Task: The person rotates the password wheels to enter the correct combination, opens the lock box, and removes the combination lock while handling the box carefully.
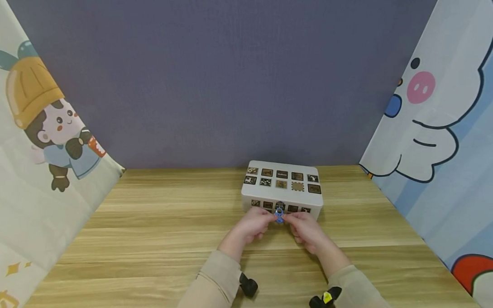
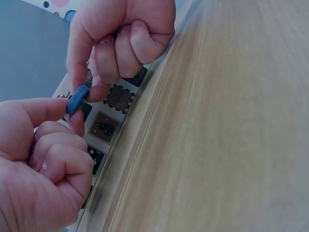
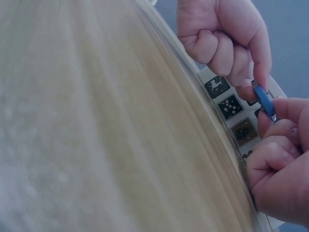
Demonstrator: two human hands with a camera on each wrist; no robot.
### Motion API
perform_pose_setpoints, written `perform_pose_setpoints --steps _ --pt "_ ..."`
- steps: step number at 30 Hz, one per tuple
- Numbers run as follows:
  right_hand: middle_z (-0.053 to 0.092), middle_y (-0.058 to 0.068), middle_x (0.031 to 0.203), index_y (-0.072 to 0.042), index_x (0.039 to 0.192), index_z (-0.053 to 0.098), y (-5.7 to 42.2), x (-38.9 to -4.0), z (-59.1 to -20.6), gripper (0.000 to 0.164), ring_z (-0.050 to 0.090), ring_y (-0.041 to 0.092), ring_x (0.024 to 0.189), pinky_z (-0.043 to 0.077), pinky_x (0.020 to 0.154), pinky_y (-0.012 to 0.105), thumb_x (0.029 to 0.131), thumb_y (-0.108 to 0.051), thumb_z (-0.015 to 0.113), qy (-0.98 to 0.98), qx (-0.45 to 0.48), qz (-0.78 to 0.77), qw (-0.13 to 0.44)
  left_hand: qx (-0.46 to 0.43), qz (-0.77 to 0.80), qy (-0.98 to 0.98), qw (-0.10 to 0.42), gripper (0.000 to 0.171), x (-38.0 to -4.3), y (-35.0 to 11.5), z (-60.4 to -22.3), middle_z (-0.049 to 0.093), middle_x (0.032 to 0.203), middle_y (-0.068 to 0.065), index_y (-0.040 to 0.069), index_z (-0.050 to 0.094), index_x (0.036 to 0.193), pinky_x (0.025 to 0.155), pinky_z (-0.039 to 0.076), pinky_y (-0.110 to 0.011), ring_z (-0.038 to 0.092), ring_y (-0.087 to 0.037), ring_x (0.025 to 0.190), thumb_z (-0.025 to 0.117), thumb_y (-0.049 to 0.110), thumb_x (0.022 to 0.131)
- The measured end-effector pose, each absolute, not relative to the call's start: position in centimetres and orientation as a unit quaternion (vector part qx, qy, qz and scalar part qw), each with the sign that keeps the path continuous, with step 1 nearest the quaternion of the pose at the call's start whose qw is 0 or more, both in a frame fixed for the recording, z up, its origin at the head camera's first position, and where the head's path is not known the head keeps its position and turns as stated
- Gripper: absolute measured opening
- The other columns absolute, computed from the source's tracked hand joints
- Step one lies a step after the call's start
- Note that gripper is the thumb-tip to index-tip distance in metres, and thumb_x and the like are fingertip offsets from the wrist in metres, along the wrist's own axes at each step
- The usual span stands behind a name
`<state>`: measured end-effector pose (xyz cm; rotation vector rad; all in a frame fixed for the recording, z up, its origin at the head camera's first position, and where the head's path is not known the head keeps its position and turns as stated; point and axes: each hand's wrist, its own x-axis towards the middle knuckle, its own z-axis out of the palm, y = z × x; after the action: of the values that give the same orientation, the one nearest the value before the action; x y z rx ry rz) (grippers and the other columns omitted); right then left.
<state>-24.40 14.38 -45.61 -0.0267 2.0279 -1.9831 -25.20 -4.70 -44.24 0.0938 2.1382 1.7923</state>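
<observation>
Around the white box [image 1: 274, 189] stand a grey-blue backdrop [image 1: 236, 82] and cartoon-printed sheets [image 1: 19, 175].

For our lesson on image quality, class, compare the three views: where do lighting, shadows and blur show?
Head view: brighter, box prints distinct, faint shadows beside the sleeves; left wrist view: dimmer, bluish, table grain soft, left hand, right hand and blue piece clearer; right wrist view: also bluish, table smeared, pale towards lower left.

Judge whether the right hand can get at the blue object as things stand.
Yes, apparently: the right hand pinches one side of the blue object, and the left hand on the other side leaves room.
</observation>
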Motion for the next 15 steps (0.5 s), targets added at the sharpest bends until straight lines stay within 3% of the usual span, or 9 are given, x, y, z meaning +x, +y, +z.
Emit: perform_pose_setpoints --steps 15 --pt "0.035 -0.006 0.057 0.007 0.099 0.064 14.46 -24.55 -45.69 0.03 0.026 0.007 0.046 0.023 0.041 0.02 0.103 -0.022 0.058 0.714 -0.019 -0.683 0.152 0.039 0.63 0.756 0.173 0.018 -25.17 -4.73 -44.19 0.034 0.049 0.009 0.004 0.075 0.095 0.036 0.03 -0.021 0.03 -0.006 0.039 0.068 0.02 0.096"
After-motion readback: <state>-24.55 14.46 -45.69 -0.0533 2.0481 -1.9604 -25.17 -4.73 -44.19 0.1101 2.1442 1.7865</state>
